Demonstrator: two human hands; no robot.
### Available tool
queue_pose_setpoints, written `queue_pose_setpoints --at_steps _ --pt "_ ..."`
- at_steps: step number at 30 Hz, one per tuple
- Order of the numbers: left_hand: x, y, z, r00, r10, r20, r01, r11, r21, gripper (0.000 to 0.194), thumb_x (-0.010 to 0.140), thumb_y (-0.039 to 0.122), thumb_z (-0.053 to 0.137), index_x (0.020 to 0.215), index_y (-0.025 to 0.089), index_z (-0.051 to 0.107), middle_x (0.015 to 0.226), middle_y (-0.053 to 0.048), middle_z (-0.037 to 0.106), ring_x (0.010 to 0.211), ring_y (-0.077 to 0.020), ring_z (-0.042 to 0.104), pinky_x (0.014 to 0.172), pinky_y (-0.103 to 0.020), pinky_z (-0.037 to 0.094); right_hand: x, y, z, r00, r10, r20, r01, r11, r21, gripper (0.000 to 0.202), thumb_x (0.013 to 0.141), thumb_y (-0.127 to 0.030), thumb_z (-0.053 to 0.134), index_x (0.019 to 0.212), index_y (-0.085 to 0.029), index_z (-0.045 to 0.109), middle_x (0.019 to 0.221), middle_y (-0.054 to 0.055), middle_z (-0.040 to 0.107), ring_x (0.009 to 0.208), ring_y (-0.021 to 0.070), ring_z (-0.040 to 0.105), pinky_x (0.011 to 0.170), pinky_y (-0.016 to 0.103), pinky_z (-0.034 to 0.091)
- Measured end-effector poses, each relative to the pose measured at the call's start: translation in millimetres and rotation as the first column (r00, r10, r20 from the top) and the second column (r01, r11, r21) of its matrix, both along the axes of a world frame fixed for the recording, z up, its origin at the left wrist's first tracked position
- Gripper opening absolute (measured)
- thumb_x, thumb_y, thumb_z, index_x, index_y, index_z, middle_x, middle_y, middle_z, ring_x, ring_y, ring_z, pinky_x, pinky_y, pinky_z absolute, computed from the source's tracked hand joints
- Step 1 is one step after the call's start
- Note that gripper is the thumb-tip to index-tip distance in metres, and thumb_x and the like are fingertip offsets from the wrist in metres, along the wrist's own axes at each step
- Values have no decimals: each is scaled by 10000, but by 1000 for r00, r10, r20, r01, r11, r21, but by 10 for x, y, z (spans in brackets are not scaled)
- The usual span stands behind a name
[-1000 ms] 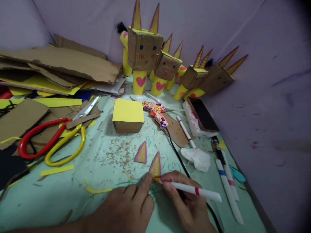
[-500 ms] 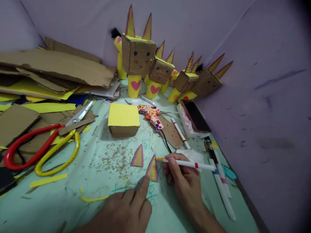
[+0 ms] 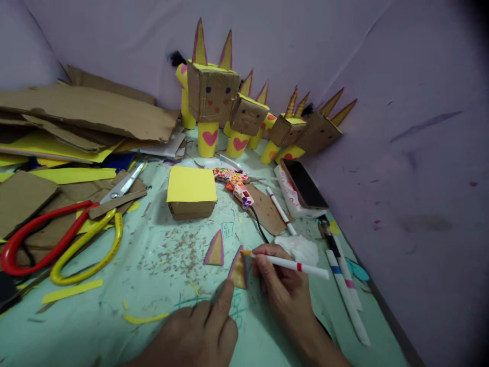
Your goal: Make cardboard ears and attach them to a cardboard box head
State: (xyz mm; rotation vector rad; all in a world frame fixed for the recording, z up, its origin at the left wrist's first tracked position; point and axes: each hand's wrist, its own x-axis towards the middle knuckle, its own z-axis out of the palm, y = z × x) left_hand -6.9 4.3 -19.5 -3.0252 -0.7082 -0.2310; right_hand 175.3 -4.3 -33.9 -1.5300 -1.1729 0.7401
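Observation:
In the head view my right hand (image 3: 284,280) is closed around a white marker (image 3: 294,263) with a red band. Its orange tip meets the upper right edge of a small cardboard triangle (image 3: 239,272), yellowish-brown inside a purple border. The outstretched index finger of my left hand (image 3: 204,326) presses on this triangle's lower left side, while the other fingers are bent and hold nothing. Beside it lies a second purple-edged triangle (image 3: 215,248). A cardboard box with a yellow top (image 3: 191,184) stands behind them.
Cardboard figures (image 3: 214,94) with pointed horns line the back wall. A flowered glue gun (image 3: 239,186), a phone (image 3: 304,183), a crumpled tissue (image 3: 300,250) and markers (image 3: 347,298) are on the right. Large scissors (image 3: 89,219) and stacked cardboard (image 3: 87,109) occupy the left.
The camera view has shifted slightly. My right hand and the marker have moved a little left, with the tip still by the triangle's upper edge. My left finger stays on the triangle.

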Motion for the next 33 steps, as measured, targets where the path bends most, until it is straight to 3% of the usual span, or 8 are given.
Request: queue_pose_setpoints --at_steps 5,11,17,22,27,33 --pt "3 4 1 1000 6 15 -7 1000 29 183 821 83 385 775 198 519 1252 -109 597 611 -162 672 455 -265 522 28 -12 14 999 37 -5 -37 999 -15 209 881 -321 514 747 -182 594 543 -39 487 442 81 416 392 191 313" --pt "0 -3 -9 1000 5 3 -5 999 31 176 821 98 381 797 197 524 1255 -109 596 634 -171 676 459 -269 532 40 -16 -32 1000 -6 -21 5 1000 -24 176 875 -329 527 856 -179 617 618 -21 536 463 85 451 404 195 344" --pt "7 -11 -33 1000 11 10 -11 1000 26 126 811 117 424 784 198 515 1261 -116 591 628 -169 674 464 -262 521 26 -6 20 999 45 -19 -46 998 -35 262 883 -339 508 693 -172 577 545 -31 484 464 88 438 415 196 340" --pt "6 -10 -13 1000 16 6 -16 999 30 134 811 111 415 779 200 510 1272 -119 578 622 -169 673 463 -269 521 41 -13 3 1000 12 -17 -13 999 -44 215 879 -346 520 803 -166 610 582 -24 517 467 89 444 418 198 345" --pt "0 1 -12 1000 9 29 -11 999 41 119 813 125 426 777 204 508 1265 -110 586 616 -161 673 457 -258 511 49 -16 -1 997 71 -29 -72 997 -42 320 895 -357 493 645 -169 559 530 -29 477 465 88 438 423 198 337" --pt "-2 -6 -28 1000 6 21 -6 1000 29 103 799 125 443 785 202 511 1265 -117 586 633 -164 674 473 -258 522 30 -15 40 996 64 -62 -68 996 -50 240 876 -340 522 730 -165 597 532 -34 488 460 88 430 417 195 321"
